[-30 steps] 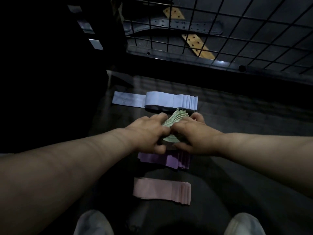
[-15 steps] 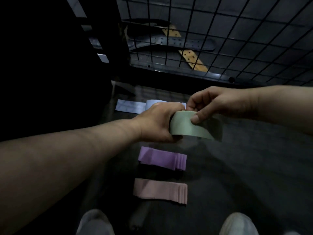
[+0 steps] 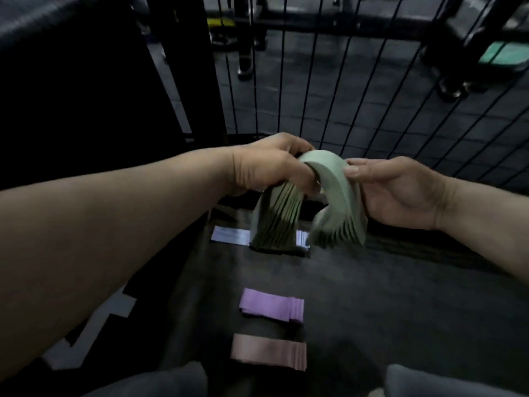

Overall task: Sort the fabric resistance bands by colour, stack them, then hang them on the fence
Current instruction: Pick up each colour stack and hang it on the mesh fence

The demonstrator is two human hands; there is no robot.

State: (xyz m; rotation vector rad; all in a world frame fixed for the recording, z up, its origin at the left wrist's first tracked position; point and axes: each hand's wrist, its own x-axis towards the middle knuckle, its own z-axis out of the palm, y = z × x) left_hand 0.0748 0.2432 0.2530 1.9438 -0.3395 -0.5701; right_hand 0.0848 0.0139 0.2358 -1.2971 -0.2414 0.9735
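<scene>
Facing wire fence (image 3: pixel 337 90), dark floor (image 3: pixel 400 310), gym equipment (image 3: pixel 246 38) beyond. Left hand (image 3: pixel 266 167) grips green bands (image 3: pixel 335 179) mid-air near the fence, right hand (image 3: pixel 400 193) pinches their other side. White stack (image 3: pixel 229 236), purple stack (image 3: pixel 269 305), pink stack (image 3: pixel 266 349) lie below.

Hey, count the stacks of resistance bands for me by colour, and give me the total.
Green stack, held by left hand and right hand: 1
Pale blue stack: 1
Purple stack: 1
Pink stack: 1
Total: 4 stacks

Dark floor (image 3: pixel 372 296) carries white stack (image 3: pixel 229 236), purple stack (image 3: pixel 270 305), pink stack (image 3: pixel 266 351).
</scene>
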